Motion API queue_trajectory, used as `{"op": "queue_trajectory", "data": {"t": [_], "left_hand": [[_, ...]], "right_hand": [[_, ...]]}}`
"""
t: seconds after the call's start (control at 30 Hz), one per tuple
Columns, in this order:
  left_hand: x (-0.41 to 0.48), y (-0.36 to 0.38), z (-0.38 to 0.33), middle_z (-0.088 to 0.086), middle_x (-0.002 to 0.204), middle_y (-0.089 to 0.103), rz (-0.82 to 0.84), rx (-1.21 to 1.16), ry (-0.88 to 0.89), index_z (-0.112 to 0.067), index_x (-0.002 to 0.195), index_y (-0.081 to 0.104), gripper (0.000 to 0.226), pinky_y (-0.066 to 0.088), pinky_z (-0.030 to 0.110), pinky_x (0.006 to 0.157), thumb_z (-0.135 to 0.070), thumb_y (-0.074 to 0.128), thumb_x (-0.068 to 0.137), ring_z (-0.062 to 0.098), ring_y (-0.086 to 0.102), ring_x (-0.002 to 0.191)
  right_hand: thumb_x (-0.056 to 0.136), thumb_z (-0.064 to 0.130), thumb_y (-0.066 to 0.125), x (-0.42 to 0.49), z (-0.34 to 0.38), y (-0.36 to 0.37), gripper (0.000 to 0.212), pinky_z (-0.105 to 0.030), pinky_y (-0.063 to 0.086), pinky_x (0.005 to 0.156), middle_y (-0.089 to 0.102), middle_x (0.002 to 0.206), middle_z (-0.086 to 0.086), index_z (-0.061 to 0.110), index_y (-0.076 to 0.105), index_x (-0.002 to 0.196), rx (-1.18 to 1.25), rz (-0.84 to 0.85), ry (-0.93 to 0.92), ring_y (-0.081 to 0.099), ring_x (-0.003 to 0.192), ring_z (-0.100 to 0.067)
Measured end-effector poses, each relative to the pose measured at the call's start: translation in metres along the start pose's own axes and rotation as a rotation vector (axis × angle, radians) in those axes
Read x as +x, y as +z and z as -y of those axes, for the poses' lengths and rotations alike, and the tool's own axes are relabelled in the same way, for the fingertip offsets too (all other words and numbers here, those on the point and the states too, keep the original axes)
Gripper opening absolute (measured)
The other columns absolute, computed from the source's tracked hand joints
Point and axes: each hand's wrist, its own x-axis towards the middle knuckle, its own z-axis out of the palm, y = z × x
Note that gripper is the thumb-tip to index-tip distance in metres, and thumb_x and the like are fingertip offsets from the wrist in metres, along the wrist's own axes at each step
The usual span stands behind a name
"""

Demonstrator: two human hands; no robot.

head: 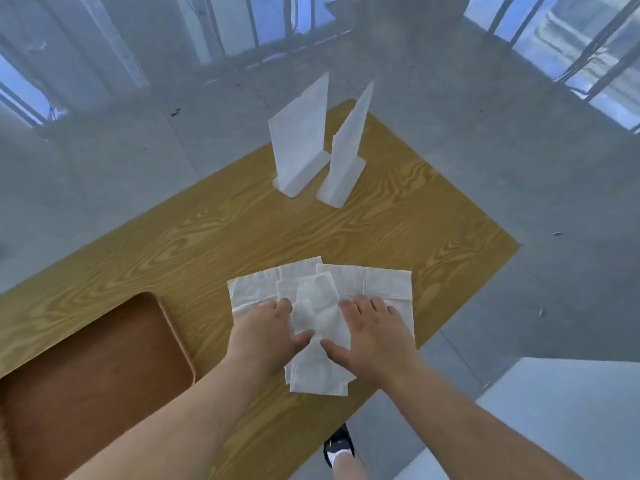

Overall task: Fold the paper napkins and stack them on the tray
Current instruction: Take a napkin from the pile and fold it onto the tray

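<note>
Both hands, the left (268, 329) and the right (372, 336), lie flat and apart, pressing a loose pile of napkins (320, 306) on the table (207, 237), while the tray (104, 358) beside them holds nothing, suggesting folding has barely begun.

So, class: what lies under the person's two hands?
Overlapping white paper napkins, spread flat on the wooden table. The left hand and right hand cover parts, so their count stays uncertain.
</note>
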Motion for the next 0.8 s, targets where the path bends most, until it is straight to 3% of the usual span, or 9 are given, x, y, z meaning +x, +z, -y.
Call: {"op": "queue_trajectory", "data": {"t": [0.13,0.3,0.4,0.57,0.8], "left_hand": [[0.002,0.007,0.000,-0.007,0.124,0.069,-0.050,-0.108,-0.025,-0.025,0.135,0.053,0.071,0.057,0.029,0.087,-0.077,0.059,0.087,0.013,0.066,0.115],[0.007,0.011,-0.001,-0.007,0.121,0.065,-0.062,-0.125,-0.063,-0.026,0.138,0.047,0.075,0.049,0.026,0.073,-0.075,0.064,0.085,0.016,0.068,0.105],[0.011,0.011,-0.002,-0.006,0.128,0.062,-0.059,-0.119,-0.067,-0.025,0.144,0.044,0.080,0.054,0.029,0.078,-0.076,0.064,0.085,0.017,0.066,0.111],[0.015,0.011,-0.002,-0.004,0.131,0.060,-0.030,-0.114,-0.069,-0.025,0.144,0.047,0.078,0.057,0.032,0.087,-0.074,0.065,0.086,0.017,0.063,0.116],[0.019,0.014,-0.006,-0.006,0.113,0.058,-0.009,-0.143,-0.076,-0.024,0.125,0.056,0.058,0.048,0.027,0.079,-0.067,0.069,0.088,0.015,0.058,0.102]], "right_hand": [[0.088,0.077,0.035,0.006,-0.003,0.009,0.083,-0.044,0.046,0.101,0.056,0.137,-0.004,0.018,0.041,0.145,0.002,-0.058,0.003,0.054,0.121,-0.029],[0.091,0.063,0.055,0.010,-0.008,0.013,0.070,-0.041,0.047,0.095,0.059,0.129,-0.004,0.018,0.041,0.143,-0.003,-0.113,0.037,0.055,0.115,-0.027],[0.090,0.064,0.054,0.011,-0.012,0.016,0.070,-0.041,0.047,0.095,0.058,0.129,-0.004,0.018,0.042,0.141,0.013,-0.149,0.017,0.055,0.115,-0.027],[0.087,0.075,0.048,0.010,-0.009,0.022,0.088,-0.046,0.045,0.106,0.046,0.149,-0.009,0.018,0.033,0.153,0.023,-0.135,-0.053,0.050,0.128,-0.032],[0.087,0.071,0.049,0.010,-0.001,0.032,0.101,-0.052,0.035,0.115,0.023,0.169,-0.015,0.024,0.009,0.166,-0.008,-0.046,-0.043,0.034,0.146,-0.039]]}}
